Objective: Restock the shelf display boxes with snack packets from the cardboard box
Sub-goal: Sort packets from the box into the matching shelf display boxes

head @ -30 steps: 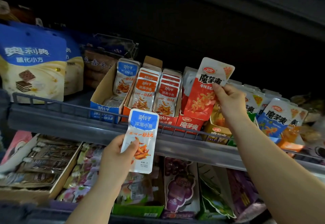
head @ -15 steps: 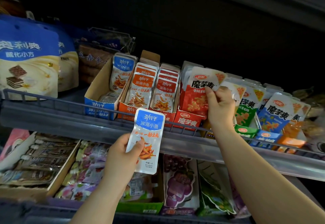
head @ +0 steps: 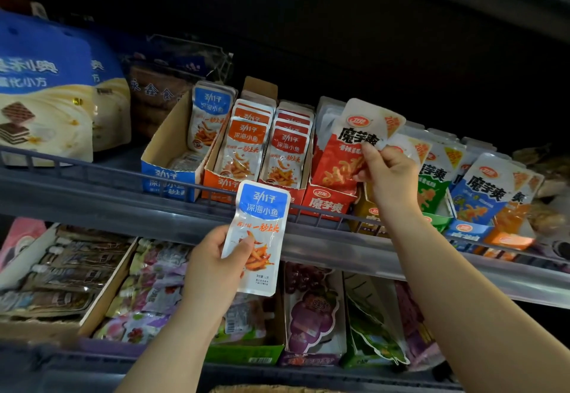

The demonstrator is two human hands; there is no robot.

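Note:
My left hand holds a blue-topped fish snack packet upright in front of the upper shelf rail. My right hand pinches a red-and-white konjac packet, tilted, with its lower end inside the red display box. To the left stand a blue display box with few blue packets, and an orange box and a red box packed with fish packets.
Green, blue and orange konjac boxes fill the shelf right of my right hand. Large blue wafer bags stand at far left. A wire rail fronts the upper shelf. The lower shelf holds a cardboard tray and grape pouches.
My right hand lowered the red konjac packet into the red display box, then tilted its top to the right. My left hand kept the blue packet almost still.

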